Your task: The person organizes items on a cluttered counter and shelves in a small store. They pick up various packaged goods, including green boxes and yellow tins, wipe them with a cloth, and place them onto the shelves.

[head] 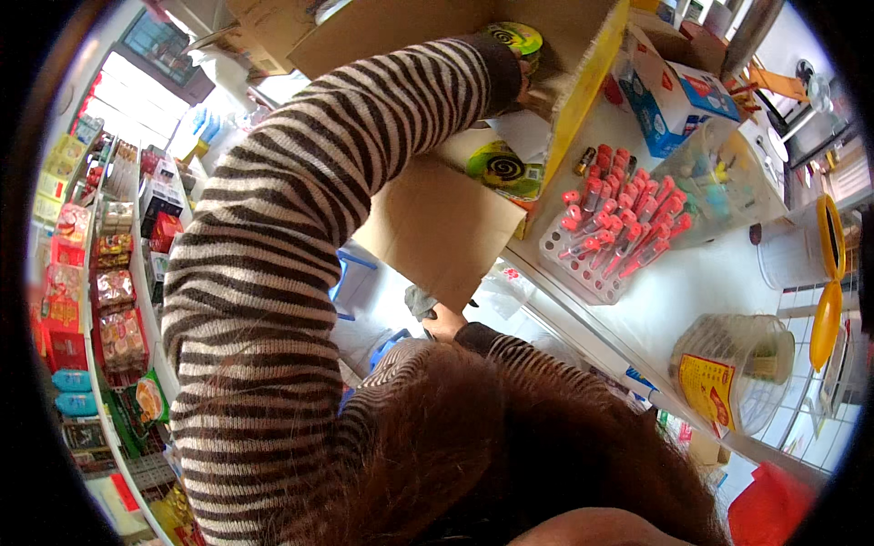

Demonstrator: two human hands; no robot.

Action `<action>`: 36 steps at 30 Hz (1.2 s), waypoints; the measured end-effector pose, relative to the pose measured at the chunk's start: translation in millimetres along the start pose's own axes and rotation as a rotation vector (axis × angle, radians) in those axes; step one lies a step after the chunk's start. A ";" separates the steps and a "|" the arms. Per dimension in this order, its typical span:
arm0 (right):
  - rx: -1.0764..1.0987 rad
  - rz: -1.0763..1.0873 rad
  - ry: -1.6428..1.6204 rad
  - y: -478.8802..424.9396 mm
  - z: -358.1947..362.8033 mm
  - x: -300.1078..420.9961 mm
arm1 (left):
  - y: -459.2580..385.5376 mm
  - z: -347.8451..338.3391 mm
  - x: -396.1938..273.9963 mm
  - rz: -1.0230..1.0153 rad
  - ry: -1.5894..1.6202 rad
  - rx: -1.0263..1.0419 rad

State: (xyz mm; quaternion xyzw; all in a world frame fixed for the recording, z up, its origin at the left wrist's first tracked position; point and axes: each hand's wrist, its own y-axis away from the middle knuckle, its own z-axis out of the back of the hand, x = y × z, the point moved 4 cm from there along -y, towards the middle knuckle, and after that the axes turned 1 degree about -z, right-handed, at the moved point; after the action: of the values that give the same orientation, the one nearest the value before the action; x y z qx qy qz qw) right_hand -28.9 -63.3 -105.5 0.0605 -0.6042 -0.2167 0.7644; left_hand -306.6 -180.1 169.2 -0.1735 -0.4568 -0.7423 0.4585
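Observation:
My left hand [524, 80] reaches into an open cardboard box [410, 37] at the top, its fingers around the edge of round green packs [517, 37] with a black spiral; the cuff hides most of it. Another green spiral pack [504, 164] lies lower, by the box's yellow edge. My right hand [447, 323], near the middle below a cardboard flap [444, 225], holds a grey cloth [419, 302]. Both arms wear striped sleeves with dark cuffs.
Red-capped pens [638, 211] stand in a perforated tray on the white counter, near a battery [584, 161]. Plastic jars [734, 372], a clear bin [724, 184] and a blue-white box [679, 95] are on the right. Shelves of packaged goods [116, 286] line the left.

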 end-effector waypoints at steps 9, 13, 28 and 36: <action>-0.243 0.172 -0.024 18.1 21.5 8.3 | -7.3 -9.8 3.3 -0.023 -0.129 0.079; -0.056 -0.107 -0.072 19.4 19.4 5.5 | 2.9 -13.0 4.8 0.128 0.074 0.069; 0.242 0.009 -0.223 -0.8 -36.0 49.8 | 333.5 26.2 -30.8 1.074 0.911 -0.930; 0.453 0.676 -0.465 85.7 -103.7 180.3 | 513.8 -18.4 -349.8 2.060 2.177 -1.631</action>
State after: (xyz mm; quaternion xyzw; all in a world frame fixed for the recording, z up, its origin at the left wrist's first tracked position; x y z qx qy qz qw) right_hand 123.5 -76.7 59.5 -0.0248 -0.7774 0.1740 0.6040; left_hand 309.2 -96.1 189.6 -0.0023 -0.8068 -0.0482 -0.5889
